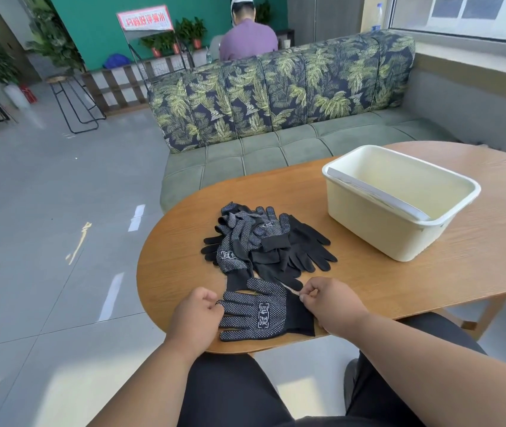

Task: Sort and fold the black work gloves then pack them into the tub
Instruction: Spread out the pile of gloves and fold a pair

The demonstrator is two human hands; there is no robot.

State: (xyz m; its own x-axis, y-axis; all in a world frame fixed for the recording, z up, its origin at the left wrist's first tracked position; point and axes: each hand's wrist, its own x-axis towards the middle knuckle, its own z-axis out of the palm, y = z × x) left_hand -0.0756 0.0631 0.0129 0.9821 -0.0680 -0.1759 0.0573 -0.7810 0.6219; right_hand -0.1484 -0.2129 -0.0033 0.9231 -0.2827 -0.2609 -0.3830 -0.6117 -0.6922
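1. Wooden oval table (pixel 430 272) in front of a seated person, dark trousers visible below its near edge.
2. One black dotted glove (pixel 261 312) laid flat at the near edge of the table, dotted palm side up, white printed logo showing, fingers pointing toward the left hand, cuff toward the right hand.
3. Left hand (pixel 194 317) curled at the glove's fingertips, pinching or touching the ends of the glove fingers; exact grip hard to tell because the curled fingers hide the contact.
4. Right hand (pixel 328 303) at the cuff end, thumb and forefinger pinching the upper corner of the cuff, remaining fingers curled over the cuff edge.
5. Heap of black work gloves (pixel 264 241) just beyond the flat glove, near the table's middle left; some dotted side up, some plain black side up, overlapping and tangled, one cuff reaching down to touch the flat glove.
6. Cream plastic tub (pixel 368 229) standing upright on the table to the right of the heap and apart from it, a grey handle lying across its opening near the left rim; nothing discernible inside.
7. Beyond the table, a green sofa (pixel 276 149) with a leaf-patterned backrest; behind it a person in a purple shirt (pixel 247 38), seen from the back.
8. Grey tiled floor (pixel 45 211) on the left, with a stool (pixel 69 100) and potted plants (pixel 183 35) farther off.
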